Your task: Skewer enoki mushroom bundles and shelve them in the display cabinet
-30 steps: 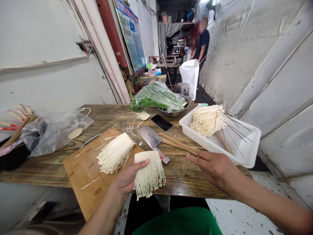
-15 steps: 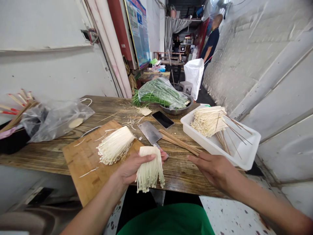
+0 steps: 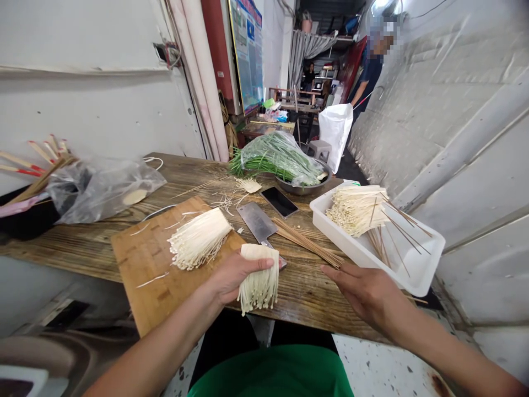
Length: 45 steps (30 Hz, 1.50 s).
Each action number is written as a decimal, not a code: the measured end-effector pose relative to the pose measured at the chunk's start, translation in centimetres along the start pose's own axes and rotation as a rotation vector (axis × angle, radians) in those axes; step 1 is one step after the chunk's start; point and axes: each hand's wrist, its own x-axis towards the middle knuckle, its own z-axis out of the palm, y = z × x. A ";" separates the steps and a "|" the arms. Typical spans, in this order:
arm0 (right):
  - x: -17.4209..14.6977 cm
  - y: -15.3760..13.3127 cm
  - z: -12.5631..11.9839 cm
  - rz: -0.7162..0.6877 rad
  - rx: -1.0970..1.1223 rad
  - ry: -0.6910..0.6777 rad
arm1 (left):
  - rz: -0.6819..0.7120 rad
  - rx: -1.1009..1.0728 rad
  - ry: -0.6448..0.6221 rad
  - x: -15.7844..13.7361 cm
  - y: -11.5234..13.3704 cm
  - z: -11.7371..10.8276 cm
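My left hand (image 3: 235, 273) is closed round a flat bunch of enoki mushrooms (image 3: 259, 284), thumb on top, the caps hanging down over the table's front edge. Just behind it lies a cleaver (image 3: 257, 221), its handle partly covered by the bunch. A larger cut clump of enoki (image 3: 200, 238) rests on the wooden cutting board (image 3: 152, 284). My right hand (image 3: 361, 286) has its fingers closed at the near ends of a bundle of bamboo skewers (image 3: 308, 242) on the table. How many skewers it grips is hidden.
On the right, a white tray (image 3: 427, 270) holds skewered enoki (image 3: 359, 207). A phone (image 3: 280, 202) lies behind the cleaver. Bagged green stalks (image 3: 281, 160) sit in a metal bowl (image 3: 303, 189). Skewers and a plastic bag (image 3: 107, 187) are at left. A person (image 3: 367, 77) stands farther back.
The view has shifted slightly, so most things appear a little to the right. My left hand keeps its enoki bunch, and my right hand stays at the skewer ends.
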 end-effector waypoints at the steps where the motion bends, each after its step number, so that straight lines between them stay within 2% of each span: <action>1: 0.0 0.0 0.0 -0.001 0.007 0.001 | 0.002 0.000 0.001 0.0 0.0 0.1; 22: 0.3 -0.2 -0.2 0.017 0.091 0.008 | -0.049 -0.005 0.030 0.0 -0.3 0.5; 32: 0.6 -0.7 -0.5 0.016 0.158 0.027 | 0.005 0.013 0.066 0.1 -0.4 1.0; 37: 0.8 -1.0 -0.4 0.038 0.191 0.019 | -0.012 0.040 0.080 0.3 -0.5 1.2; 45: 0.9 -0.2 -0.2 0.064 0.286 0.011 | -0.075 -0.004 -0.020 -0.1 -0.1 0.2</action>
